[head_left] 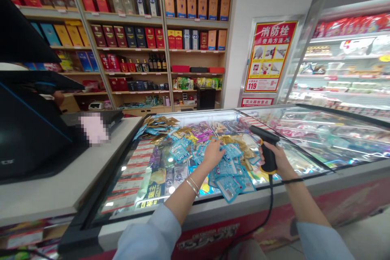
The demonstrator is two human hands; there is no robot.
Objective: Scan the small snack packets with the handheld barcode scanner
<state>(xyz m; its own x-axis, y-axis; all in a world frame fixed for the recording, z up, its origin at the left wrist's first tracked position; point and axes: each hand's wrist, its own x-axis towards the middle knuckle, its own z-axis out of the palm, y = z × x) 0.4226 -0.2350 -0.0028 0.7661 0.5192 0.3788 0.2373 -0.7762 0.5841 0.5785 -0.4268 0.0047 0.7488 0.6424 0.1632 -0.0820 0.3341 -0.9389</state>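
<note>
My left hand (214,153), with bangles at the wrist, is over a loose pile of blue snack packets (230,170) on the glass top of a chest freezer. Its fingers are bent and pinched at the edge of a blue packet (232,151); the fingertips are partly hidden. A black barcode scanner (268,156) with yellow trim is gripped upright in my right hand (278,158), its head pointing left above the pile. The scanner's cord hangs down past the freezer's front edge. Gold packets (240,146) and purple packets (202,131) lie just beyond my hands.
A further stack of blue and gold packets (160,126) lies at the freezer's far left corner. To the left stands a counter (122,138) with a black checkout machine (27,130). Shelves of boxed goods (128,36) line the back; a lit display fridge (344,61) is at right.
</note>
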